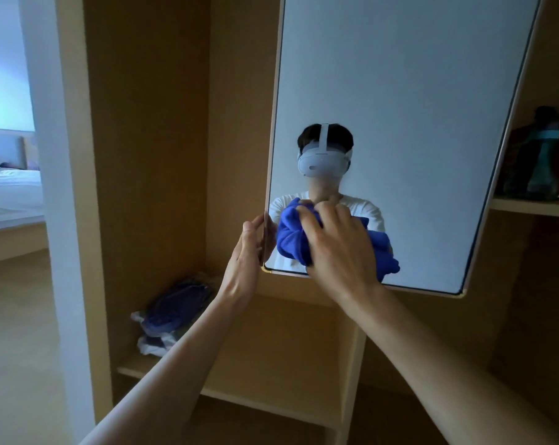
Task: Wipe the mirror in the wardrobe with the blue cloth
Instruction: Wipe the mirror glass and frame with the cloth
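A tall mirror with a thin pale frame hangs inside the wooden wardrobe. The blue cloth is bunched against the glass near the mirror's lower left corner. My right hand grips the cloth with curled fingers and presses it on the glass. My left hand holds the mirror's left edge just above the bottom corner, thumb and fingers pinching the frame. The glass reflects a person in a white shirt wearing a headset.
A folded dark blue bundle in plastic lies on the wardrobe's lower shelf. Bottles stand on a shelf right of the mirror. A bed shows through the opening at the left.
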A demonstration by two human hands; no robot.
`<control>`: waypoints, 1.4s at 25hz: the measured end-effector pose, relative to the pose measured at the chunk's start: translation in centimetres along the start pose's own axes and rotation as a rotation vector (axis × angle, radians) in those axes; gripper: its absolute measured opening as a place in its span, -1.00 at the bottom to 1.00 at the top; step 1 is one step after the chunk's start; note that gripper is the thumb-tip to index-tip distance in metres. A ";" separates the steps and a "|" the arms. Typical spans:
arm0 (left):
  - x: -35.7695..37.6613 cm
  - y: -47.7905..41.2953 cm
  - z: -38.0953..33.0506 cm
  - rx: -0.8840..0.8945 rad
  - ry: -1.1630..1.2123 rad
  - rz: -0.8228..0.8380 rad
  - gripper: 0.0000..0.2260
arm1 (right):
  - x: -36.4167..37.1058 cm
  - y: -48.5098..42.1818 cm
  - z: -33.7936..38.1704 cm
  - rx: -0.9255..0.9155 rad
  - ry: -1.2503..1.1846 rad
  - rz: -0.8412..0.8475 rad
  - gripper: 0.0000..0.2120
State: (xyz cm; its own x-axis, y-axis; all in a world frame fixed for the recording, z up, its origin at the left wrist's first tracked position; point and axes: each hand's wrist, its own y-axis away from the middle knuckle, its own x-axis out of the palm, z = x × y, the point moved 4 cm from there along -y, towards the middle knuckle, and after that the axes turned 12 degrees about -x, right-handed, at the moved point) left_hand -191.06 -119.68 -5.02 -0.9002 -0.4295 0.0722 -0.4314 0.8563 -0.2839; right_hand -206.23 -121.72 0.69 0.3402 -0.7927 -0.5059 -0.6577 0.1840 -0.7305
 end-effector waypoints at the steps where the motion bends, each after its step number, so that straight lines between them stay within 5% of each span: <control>1: -0.1 0.0 0.0 -0.006 0.010 -0.001 -0.49 | 0.3 -0.3 1.0 -0.025 0.009 0.021 -0.54; 13: -0.1 0.4 0.8 0.042 -0.027 -0.063 -0.63 | 2.1 2.2 4.9 -0.202 -0.062 0.115 -0.53; 18: 0.3 1.0 0.7 0.042 -0.012 -0.069 -0.66 | 0.2 2.4 0.8 -0.101 -0.047 0.041 -0.50; 24: 1.0 1.8 1.2 0.041 -0.044 -0.097 -0.62 | -1.8 0.9 -3.9 -0.009 0.041 -0.066 -0.56; 35: 1.7 1.4 1.9 0.019 -0.100 -0.170 -0.44 | 2.3 6.0 -0.8 -0.105 -0.093 0.102 -0.54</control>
State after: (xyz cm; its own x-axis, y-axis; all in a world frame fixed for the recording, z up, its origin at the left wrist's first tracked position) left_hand -193.09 -119.73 -7.12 -0.8036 -0.5946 0.0253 -0.5744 0.7639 -0.2941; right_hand -209.88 -122.90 -4.50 0.3254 -0.7148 -0.6190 -0.7568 0.1956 -0.6237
